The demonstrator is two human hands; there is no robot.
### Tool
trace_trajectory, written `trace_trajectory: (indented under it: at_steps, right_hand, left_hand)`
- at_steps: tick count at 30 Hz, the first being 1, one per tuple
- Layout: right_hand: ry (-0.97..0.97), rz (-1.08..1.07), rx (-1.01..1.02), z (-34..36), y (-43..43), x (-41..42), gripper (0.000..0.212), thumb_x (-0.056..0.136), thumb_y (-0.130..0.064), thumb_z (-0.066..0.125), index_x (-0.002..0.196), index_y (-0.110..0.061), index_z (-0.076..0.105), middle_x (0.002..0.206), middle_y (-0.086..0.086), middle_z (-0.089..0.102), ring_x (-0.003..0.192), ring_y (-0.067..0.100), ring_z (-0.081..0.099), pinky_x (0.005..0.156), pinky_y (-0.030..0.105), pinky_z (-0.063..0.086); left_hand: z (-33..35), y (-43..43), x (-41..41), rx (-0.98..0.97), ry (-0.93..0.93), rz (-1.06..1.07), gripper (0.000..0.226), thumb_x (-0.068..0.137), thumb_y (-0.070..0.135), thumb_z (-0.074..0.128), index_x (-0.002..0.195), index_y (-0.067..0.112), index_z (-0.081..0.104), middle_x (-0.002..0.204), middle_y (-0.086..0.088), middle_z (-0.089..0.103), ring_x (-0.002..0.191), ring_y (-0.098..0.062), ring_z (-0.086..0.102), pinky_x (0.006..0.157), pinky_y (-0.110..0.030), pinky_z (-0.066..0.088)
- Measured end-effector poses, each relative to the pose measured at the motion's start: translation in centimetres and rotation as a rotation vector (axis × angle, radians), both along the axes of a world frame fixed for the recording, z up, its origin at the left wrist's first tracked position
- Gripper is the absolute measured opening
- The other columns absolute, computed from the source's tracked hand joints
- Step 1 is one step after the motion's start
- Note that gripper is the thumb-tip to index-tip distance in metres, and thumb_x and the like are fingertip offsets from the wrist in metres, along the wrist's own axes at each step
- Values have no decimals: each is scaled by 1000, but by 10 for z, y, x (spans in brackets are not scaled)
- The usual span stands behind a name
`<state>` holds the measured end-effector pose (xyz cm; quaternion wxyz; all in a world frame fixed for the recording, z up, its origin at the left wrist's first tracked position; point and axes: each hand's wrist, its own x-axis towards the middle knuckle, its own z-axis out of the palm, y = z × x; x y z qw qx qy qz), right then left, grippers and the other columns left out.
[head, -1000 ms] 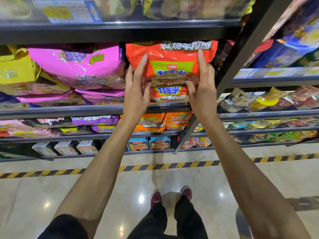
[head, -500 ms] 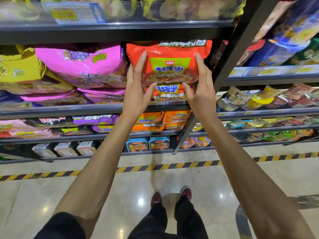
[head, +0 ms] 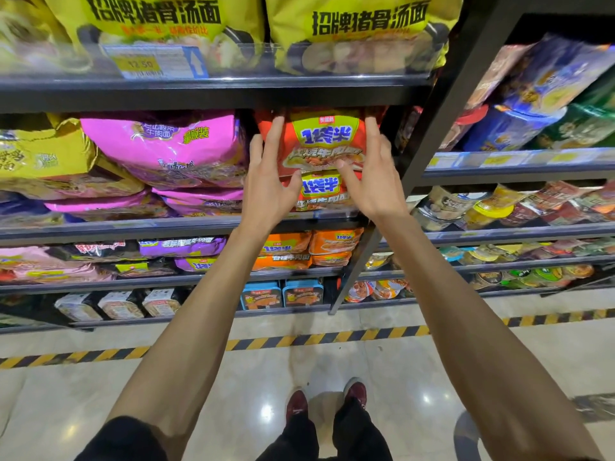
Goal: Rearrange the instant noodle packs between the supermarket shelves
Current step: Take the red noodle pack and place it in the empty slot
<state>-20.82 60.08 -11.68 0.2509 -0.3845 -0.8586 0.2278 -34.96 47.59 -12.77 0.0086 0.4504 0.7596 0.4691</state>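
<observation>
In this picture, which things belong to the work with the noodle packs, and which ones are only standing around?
Part of the job: upper red noodle pack, pressed between the left hand and the right hand; lower red noodle pack under it; their shelf.

Only standing around: pink packs; yellow packs above; orange packs below; cup noodles; price tag.

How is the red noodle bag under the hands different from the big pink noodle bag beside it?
The red plastic noodle bag has a yellow-green label; the pink plastic noodle bag is mostly pink. The left hand and right hand hold the red bag; no hand holds the pink bag, which looks wider. Both top matching stacks on one shelf.
</observation>
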Motion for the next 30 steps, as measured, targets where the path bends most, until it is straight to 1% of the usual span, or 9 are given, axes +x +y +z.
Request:
trace_trajectory:
  at_steps: [2,4,5,7,11,14,21,25,30]
  right_hand:
    - [2,12,-4,-1,-1,2,80,98,-41,54,155,-39,-2,162,12,19,145,31,34,105,53,45]
    - [21,21,4,0,-1,4,84,97,-41,57,154,-43,-4,161,12,21,144,32,35,102,55,47]
    - [33,29,4,1,-2,5,86,96,-41,58,153,-45,-6,161,11,22,144,32,36,101,56,47]
    - [51,45,-1,2,-6,8,89,95,-40,59,151,-50,-8,161,10,24,144,32,36,100,58,47]
    - [76,59,-1,8,-12,16,89,95,-39,60,151,-52,-8,162,7,23,144,30,36,100,58,48]
    - [90,74,2,10,-17,23,89,96,-37,60,153,-50,-7,163,6,20,146,28,33,102,57,46]
    - [61,126,15,12,-25,41,87,97,-37,58,156,-43,-5,164,2,16,144,23,37,98,51,51]
    - [-18,132,19,16,-26,50,86,97,-34,59,156,-43,-3,163,0,19,142,26,40,100,50,49]
    - [-254,180,8,30,-29,55,84,95,-35,60,157,-39,3,163,7,19,144,33,33,106,53,43]
  left_hand:
    - [-3,-3,-1,29,-53,-54,83,92,13,63,159,33,18,148,-10,33,131,-15,47,103,-34,52]
    - [-7,-5,-5,31,-92,-83,84,93,17,62,159,39,15,159,-7,24,149,-24,30,112,-51,44]
    - [-8,-7,-7,34,-101,-87,85,93,20,63,158,42,14,162,-3,21,153,-26,22,113,-56,41]
    - [-8,-11,-9,45,-106,-95,86,93,28,66,158,46,12,163,4,21,153,-29,22,112,-60,39]
    - [-5,-15,-7,55,-102,-95,85,94,35,67,158,46,12,164,8,20,154,-26,20,112,-57,41]
    - [-5,-20,-3,56,-88,-83,84,95,32,66,159,43,12,164,2,20,154,-24,22,110,-53,45]
    - [-8,-35,2,-3,-42,-46,88,94,25,66,160,40,9,167,0,17,153,-14,19,98,-27,41]
    - [-2,-41,7,-21,-43,-68,85,96,24,64,161,34,10,165,-2,22,154,-17,19,105,-28,34]
    - [13,-52,1,-205,-13,-113,82,98,32,61,160,39,8,162,-1,29,148,-20,31,106,-40,40]
